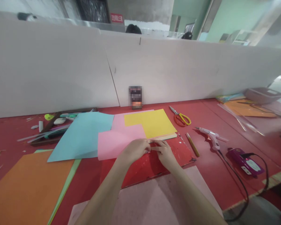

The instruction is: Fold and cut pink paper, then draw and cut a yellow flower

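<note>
A pink sheet of paper (118,142) lies partly over a blue sheet (86,134) and a yellow sheet (151,120). My left hand (137,150) is closed, its fingertips pinching the pink paper at its right end. Against it, fingertips meeting, my right hand (162,151) is also closed at that same edge. The fingers hide the exact fold or corner between them. Both hands are above a scuffed red board (142,170). To the right of my right hand lies a yellowish stick-like tool (192,144).
Scissors (180,117), a glue gun (209,136) and a purple power unit (245,164) with a cord lie to the right. Orange paper (35,184) is at left, near a tool tray (44,131). A white partition (178,72) stands behind. A pale mat (152,200) lies in front.
</note>
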A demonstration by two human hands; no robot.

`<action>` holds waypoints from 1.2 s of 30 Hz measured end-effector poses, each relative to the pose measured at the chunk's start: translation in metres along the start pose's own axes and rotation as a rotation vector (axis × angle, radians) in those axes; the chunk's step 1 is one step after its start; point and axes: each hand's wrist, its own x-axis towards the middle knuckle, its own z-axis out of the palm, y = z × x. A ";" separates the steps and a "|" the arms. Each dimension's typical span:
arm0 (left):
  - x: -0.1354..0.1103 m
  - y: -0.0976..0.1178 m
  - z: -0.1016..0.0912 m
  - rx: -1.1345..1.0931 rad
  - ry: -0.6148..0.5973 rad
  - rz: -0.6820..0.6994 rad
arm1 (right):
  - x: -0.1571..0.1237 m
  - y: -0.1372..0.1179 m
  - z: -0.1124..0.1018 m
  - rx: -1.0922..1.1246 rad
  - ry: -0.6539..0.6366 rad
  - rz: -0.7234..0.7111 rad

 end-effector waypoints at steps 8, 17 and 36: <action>0.000 -0.004 0.004 -0.024 0.037 0.001 | 0.000 0.000 -0.001 -0.007 -0.005 -0.002; 0.001 -0.005 0.005 -0.032 0.042 -0.009 | -0.002 -0.002 -0.001 0.027 0.010 -0.014; 0.004 -0.013 0.009 -0.104 0.062 0.019 | -0.010 -0.017 -0.011 0.089 0.036 0.072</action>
